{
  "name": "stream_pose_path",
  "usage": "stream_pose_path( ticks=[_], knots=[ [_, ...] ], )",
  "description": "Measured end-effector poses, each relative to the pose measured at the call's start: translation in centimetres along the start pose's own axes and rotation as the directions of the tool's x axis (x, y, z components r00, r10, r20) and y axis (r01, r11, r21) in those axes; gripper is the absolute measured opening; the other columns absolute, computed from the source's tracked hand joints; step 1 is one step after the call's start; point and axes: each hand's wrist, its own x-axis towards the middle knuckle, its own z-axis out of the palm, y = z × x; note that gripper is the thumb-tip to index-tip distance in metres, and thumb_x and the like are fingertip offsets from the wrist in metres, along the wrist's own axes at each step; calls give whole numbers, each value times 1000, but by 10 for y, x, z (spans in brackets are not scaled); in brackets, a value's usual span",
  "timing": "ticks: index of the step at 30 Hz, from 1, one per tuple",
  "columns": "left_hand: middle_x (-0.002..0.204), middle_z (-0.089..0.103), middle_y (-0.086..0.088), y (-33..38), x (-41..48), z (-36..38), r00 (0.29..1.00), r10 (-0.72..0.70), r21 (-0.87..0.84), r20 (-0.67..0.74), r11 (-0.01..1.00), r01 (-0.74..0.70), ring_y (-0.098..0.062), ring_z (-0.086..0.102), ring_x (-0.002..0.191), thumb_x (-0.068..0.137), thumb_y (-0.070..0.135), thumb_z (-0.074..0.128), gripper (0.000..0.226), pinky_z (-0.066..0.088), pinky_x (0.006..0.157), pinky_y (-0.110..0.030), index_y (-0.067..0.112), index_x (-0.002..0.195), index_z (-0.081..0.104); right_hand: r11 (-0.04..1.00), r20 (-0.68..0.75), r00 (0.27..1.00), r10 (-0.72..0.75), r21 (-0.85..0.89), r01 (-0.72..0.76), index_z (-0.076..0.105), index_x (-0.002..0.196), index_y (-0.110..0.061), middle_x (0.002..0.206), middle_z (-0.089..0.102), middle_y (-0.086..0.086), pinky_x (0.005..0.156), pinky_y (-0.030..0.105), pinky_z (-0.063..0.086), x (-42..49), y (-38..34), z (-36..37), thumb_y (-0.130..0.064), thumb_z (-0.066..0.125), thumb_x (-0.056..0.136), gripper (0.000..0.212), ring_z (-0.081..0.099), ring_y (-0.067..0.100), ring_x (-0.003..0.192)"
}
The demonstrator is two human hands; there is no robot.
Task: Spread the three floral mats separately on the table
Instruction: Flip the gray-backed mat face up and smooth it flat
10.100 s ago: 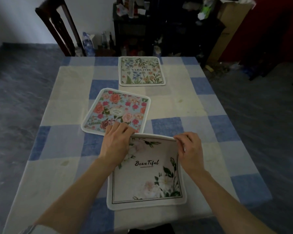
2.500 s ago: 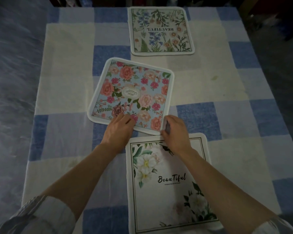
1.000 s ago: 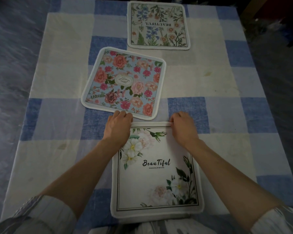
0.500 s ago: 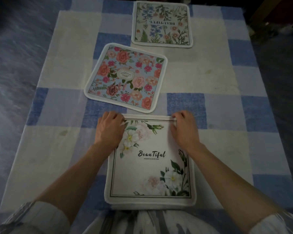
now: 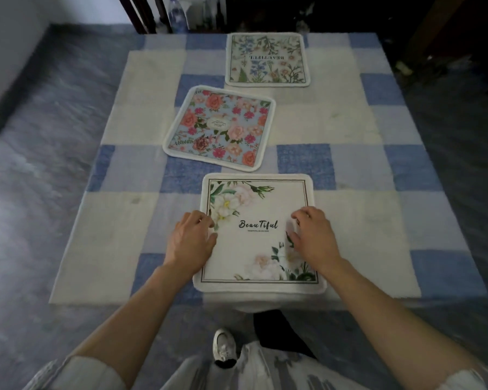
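Three floral mats lie apart on the checked tablecloth. The white "Beautiful" mat with pale roses is nearest, flat at the front edge. A blue mat with pink and orange roses sits tilted behind it. A cream wildflower mat lies at the far edge, its lettering upside down to me. My left hand rests on the white mat's left edge, fingers loosely spread. My right hand rests on its right side, fingers curled, gripping nothing.
The table's front edge runs just below the white mat. A dark wooden chair and bottles stand beyond the far edge. Grey floor lies on both sides. My shoe shows below the table.
My hands slid back from the white mat's far corners to its middle sides. The view pulled back, so the table's front edge and my shoe show. The mats stayed in place.
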Motion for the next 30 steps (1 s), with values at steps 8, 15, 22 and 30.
stream_pose_path(
  ticks=[8, 15, 22, 30],
  knots=[
    [114, 54, -1, -21, -70, 24, 992, 95, -59, 85, 994, -90, -23, 47, 106, 83, 34, 70, 31, 52, 83, -40, 15, 106, 62, 998, 82, 995, 55, 22, -57, 65, 114, -14, 136, 51, 12, 109, 41, 36, -87, 4, 21, -22, 77, 79, 38, 43, 34, 128],
    [120, 60, -3, -11, -83, 25, 955, 263, 71, 141, 959, -274, -25, 54, 109, 74, 45, 73, 40, 49, 90, -41, 19, 105, 67, 997, 112, 991, -77, 27, 74, 61, 110, -11, 131, 49, 6, 106, 36, 41, -98, 0, 26, -25, 78, 75, 41, 44, 25, 125],
    [97, 68, -9, 4, -86, 15, 865, 459, 197, 203, 846, -495, -27, 64, 88, 76, 21, 77, 18, 58, 69, -38, 9, 88, 70, 978, 144, 973, -180, -85, 193, 53, 133, -6, 139, 49, 8, 107, 37, 43, -111, -2, 31, -22, 68, 87, 51, 41, 26, 134],
    [70, 66, -8, 17, -91, 6, 865, 476, 242, 157, 831, -501, -24, 63, 62, 60, 6, 83, 20, 49, 41, -30, 7, 70, 65, 944, 153, 958, -241, -192, 268, 65, 116, -7, 126, 62, 10, 90, 41, 57, -120, -3, 32, 5, 77, 67, 52, 53, 34, 127]
  ],
)
